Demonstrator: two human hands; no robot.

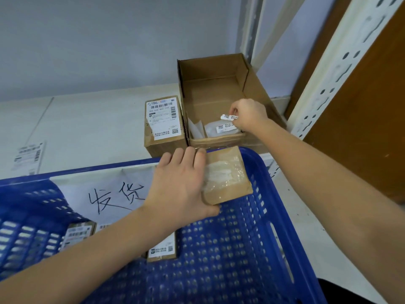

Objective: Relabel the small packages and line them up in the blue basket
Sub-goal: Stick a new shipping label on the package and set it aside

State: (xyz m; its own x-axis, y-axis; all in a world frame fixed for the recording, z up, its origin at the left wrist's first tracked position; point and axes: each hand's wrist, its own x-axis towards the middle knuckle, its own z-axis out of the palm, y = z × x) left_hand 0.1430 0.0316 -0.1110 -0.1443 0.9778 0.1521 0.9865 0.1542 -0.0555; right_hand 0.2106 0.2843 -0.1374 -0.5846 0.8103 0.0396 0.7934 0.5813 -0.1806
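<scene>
My left hand [178,185] grips a small brown package [228,176], taped with clear film, over the far right corner of the blue basket [269,207]. No label shows on its upper face. My right hand [248,115] reaches into an open cardboard box [210,84] and pinches a crumpled white label strip [229,117]. A second label strip [225,128] lies on white backing paper in that box. Labelled small packages [163,249] lie on the basket floor, partly hidden under my left forearm.
A labelled brown package [163,123] stands on the white shelf left of the open box. A white paper with handwritten characters [114,196] hangs on the basket's far wall. A loose label sheet [28,154] lies at the left. A perforated shelf post [328,84] rises at the right.
</scene>
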